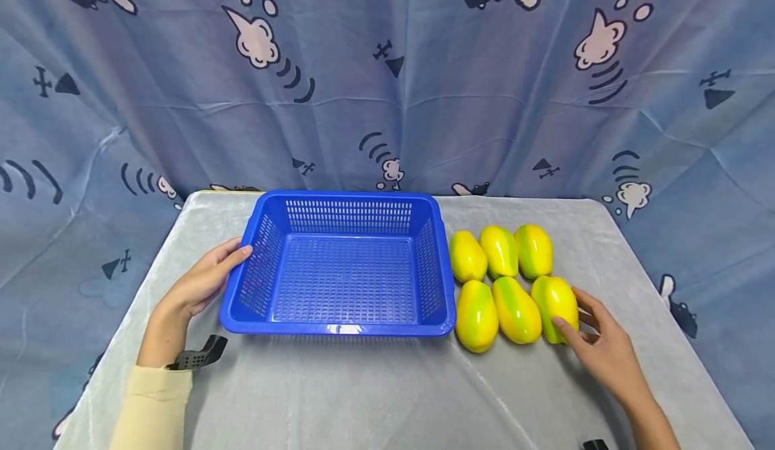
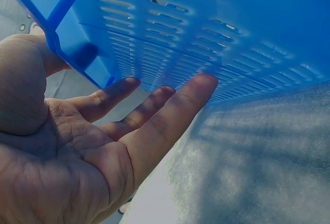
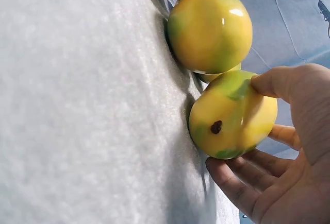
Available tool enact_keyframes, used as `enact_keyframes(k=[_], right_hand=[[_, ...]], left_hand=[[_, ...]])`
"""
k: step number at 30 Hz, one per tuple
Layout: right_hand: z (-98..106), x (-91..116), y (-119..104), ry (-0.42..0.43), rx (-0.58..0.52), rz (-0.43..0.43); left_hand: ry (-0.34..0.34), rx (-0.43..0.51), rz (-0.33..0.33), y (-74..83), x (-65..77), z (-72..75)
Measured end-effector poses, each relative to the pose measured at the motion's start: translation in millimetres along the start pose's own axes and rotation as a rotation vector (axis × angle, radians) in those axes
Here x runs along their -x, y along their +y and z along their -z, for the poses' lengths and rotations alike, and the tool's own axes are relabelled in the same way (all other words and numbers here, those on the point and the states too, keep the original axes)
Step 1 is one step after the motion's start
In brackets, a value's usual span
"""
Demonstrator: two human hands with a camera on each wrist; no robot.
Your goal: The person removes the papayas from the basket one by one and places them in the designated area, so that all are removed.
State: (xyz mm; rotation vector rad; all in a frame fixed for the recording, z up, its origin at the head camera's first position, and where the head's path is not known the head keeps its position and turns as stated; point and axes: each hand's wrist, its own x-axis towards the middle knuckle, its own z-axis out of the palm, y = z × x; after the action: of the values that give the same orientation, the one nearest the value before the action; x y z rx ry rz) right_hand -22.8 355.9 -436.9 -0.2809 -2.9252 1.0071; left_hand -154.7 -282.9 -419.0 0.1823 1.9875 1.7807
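My left hand (image 1: 206, 275) grips the left side of a blue plastic basket (image 1: 387, 330), thumb over the rim. In the left wrist view, the fingers (image 2: 170, 118) reach under the rim along the slotted outer wall. The basket's inside is bare. On the right, my right hand (image 1: 610, 356) holds a yellow-green mango (image 1: 557, 301), the nearest one on the right end of two rows. The right wrist view shows the thumb on one side of this mango (image 3: 232, 118), fingers on the other, and a brown stem mark facing the camera.
Several more mangoes (image 1: 517, 309) lie close together in two rows between the basket and my right hand. A pale grey cloth (image 1: 363, 389) covers the table. Behind the table hangs a blue patterned curtain (image 1: 339, 100).
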Motion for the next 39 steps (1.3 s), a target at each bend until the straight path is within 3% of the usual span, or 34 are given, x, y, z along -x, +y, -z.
enact_keyframes(k=[25,33,39], right_hand=[[-1.6,-5.3,5.9,-0.03,0.02,-0.056],[8.7,-6.1,8.9,0.075,-0.019,0.024],[17.6,-18.3,9.0,0.121,-0.008,0.125]], left_hand=[[0.015,0.001,0.014,0.0,0.4,-1.0],[0.022,-0.002,0.026,-0.7,1.2,0.8],[0.039,-0.016,0.038,0.2,1.5,-0.4]])
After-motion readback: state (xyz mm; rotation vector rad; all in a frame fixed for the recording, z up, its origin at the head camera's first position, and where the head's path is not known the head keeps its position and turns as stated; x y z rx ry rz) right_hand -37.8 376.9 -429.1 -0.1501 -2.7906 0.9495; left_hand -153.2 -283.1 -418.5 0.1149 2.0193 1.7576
